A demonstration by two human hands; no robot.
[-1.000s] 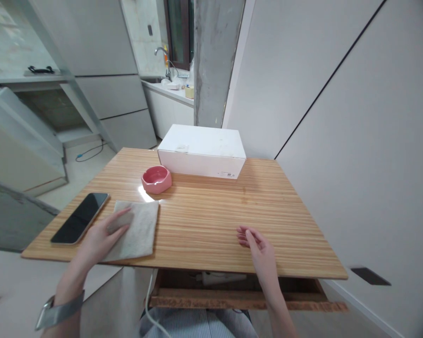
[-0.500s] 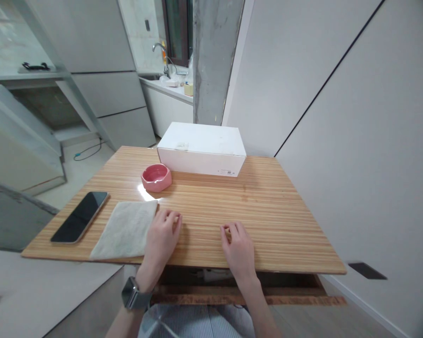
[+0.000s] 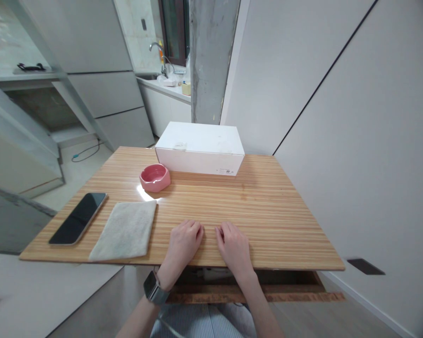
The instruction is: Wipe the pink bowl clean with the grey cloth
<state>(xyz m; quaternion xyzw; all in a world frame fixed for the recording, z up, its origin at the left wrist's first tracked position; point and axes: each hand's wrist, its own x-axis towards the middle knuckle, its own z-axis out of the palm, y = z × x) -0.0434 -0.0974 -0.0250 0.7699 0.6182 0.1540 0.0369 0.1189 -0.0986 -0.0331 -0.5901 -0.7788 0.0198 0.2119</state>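
Note:
My left hand rests near the table's front edge, its fingers curled in, with nothing seen in them. A watch is on that wrist. A short gap away, my right hand rests in a similar closed pose, palm down, nothing showing in it. Left of my left hand lies a folded pale cloth, flat on the table and apart from the fingers. A smartphone with a dark screen lies beyond the cloth at the left.
The wood-grain table carries a pink bowl behind the cloth and a long white box at the back edge. An open drawer sits below the front edge. A white wall stands at the right.
My left hand has moved right, from the cloth's edge to near my right hand, and its fingers have curled in. My right hand's fingers have curled more, almost in place.

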